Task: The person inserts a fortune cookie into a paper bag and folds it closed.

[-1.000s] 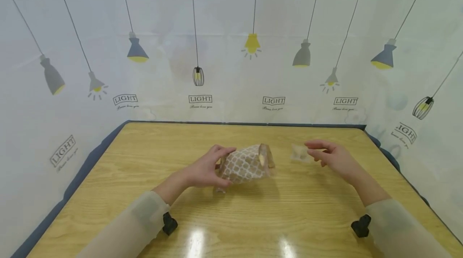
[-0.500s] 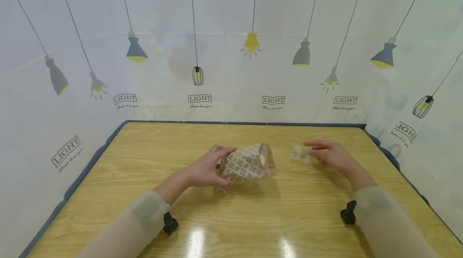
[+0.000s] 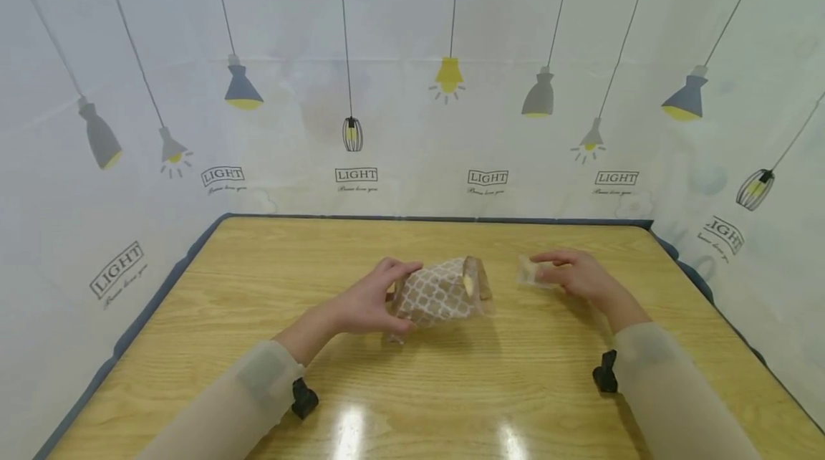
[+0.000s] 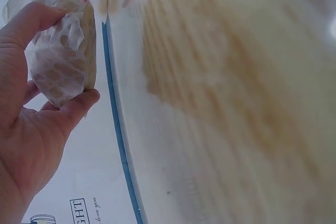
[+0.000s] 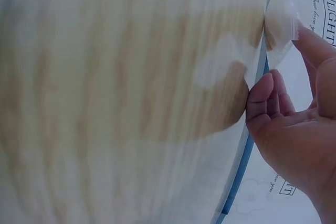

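Note:
A brown paper bag with a white lattice pattern [image 3: 435, 295] lies on the wooden table, its mouth facing right with a pale yellow edge showing inside. My left hand [image 3: 370, 300] grips its rear end, thumb on the near side and fingers on the far side. In the left wrist view the crumpled bag [image 4: 60, 59] fills the space between thumb and fingers. To the right of the bag, a small clear packet [image 3: 526, 268] with something pale inside lies on the table. My right hand [image 3: 583, 277] reaches over the packet's right edge, fingers loosely bent, one fingertip against the packet [image 5: 281, 22].
The wooden table [image 3: 412, 388] has a dark blue border along its edges. Behind and beside it hangs a white sheet printed with lamps [image 3: 412, 137]. Black camera mounts sit on both wrists, the right one [image 3: 606, 372] near the tabletop.
My right hand has moved left, its fingers now overlapping more of the clear packet. The packet, the left hand and the bag stay almost where they were.

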`<action>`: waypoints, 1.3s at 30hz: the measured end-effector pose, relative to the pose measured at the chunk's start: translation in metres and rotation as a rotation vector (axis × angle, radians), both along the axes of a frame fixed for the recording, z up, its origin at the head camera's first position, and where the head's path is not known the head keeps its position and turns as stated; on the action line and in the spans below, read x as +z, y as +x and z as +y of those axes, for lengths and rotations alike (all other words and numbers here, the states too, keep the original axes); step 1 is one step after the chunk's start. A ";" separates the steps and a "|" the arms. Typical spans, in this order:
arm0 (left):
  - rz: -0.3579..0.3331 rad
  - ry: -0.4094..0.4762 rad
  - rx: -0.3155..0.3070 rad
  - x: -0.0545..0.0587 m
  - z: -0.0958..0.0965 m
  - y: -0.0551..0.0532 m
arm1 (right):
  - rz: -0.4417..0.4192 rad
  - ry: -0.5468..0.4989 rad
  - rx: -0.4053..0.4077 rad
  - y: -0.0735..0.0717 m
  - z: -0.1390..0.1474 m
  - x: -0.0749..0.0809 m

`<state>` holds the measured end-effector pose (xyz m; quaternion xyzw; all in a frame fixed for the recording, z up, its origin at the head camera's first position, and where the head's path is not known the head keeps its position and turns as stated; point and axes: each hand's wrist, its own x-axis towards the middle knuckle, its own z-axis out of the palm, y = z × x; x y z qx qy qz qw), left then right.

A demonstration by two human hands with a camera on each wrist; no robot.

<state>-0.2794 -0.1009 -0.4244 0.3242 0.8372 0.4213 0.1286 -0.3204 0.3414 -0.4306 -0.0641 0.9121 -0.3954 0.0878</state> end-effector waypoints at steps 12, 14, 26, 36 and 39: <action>-0.002 0.005 0.006 -0.002 0.000 -0.002 | -0.046 0.021 0.017 0.003 -0.004 0.003; -0.005 0.008 0.004 -0.001 0.000 -0.003 | -0.047 0.006 0.024 0.005 -0.004 0.002; -0.005 0.005 0.002 -0.001 0.000 -0.002 | 0.018 -0.016 0.073 0.033 -0.008 0.013; 0.004 -0.001 0.009 -0.001 0.000 -0.002 | 0.068 -0.178 0.064 0.070 -0.023 0.038; -0.002 0.000 0.010 -0.001 0.000 -0.002 | 0.080 -0.225 0.091 0.080 -0.029 0.047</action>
